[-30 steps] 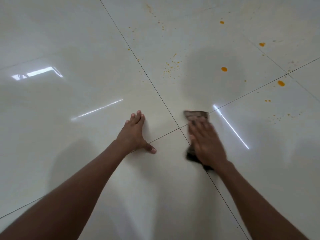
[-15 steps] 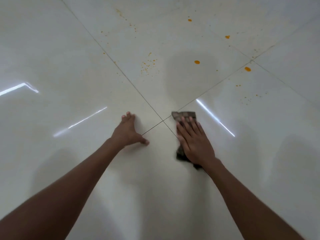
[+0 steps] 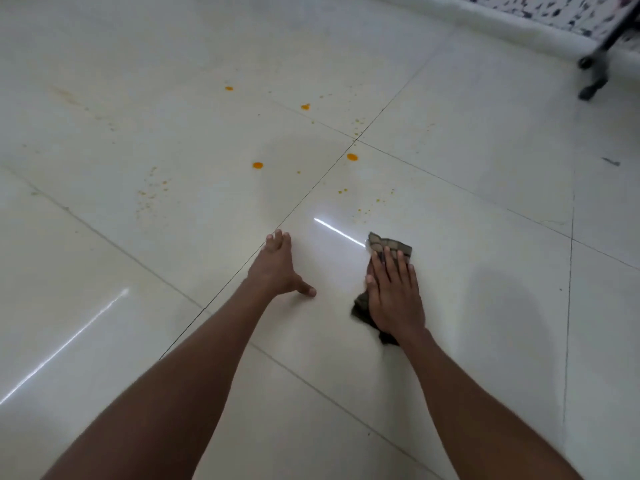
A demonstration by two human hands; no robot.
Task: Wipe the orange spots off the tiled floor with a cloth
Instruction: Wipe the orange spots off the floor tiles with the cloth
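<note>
The left hand (image 3: 278, 268) lies flat on the floor (image 3: 138, 271), fingers straight and together, thumb splayed toward the right hand, across a grout line. The right hand (image 3: 393, 292) presses the cloth (image 3: 389, 243) flat under straight fingers; cloth edges show beyond the fingertips and beside the wrist. Orange spots (image 3: 258, 165) lie ahead of both hands, well apart from the cloth. Far right of the grip stands a dark leg (image 3: 594, 76).
</note>
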